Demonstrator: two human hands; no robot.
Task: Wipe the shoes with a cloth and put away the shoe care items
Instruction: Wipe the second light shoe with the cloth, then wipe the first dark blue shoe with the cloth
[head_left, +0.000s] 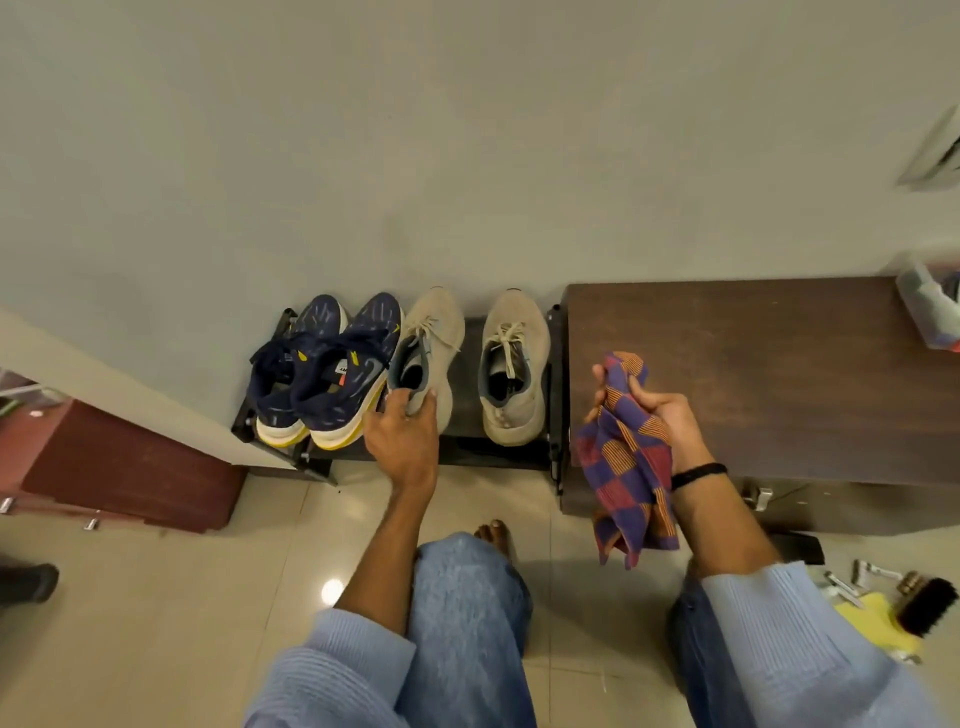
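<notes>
Two beige lace-up shoes and a pair of navy trainers with yellow soles (322, 374) stand on a low dark shoe rack (467, 452) against the wall. My left hand (402, 434) grips the heel of the left beige shoe (428, 353), fingers curled over its collar. The right beige shoe (511, 366) stands alone beside it. My right hand (657, 415) holds a bunched purple, red and orange checked cloth (626, 462) in the air in front of the brown cabinet; the cloth hangs down below the fist.
A dark brown cabinet (753, 374) stands right of the rack, a clear plastic container (935, 306) on its far end. On the floor at lower right lie a shoe brush (927, 605), a yellow cloth (872, 623) and small metal items. A reddish cabinet (119, 467) stands left.
</notes>
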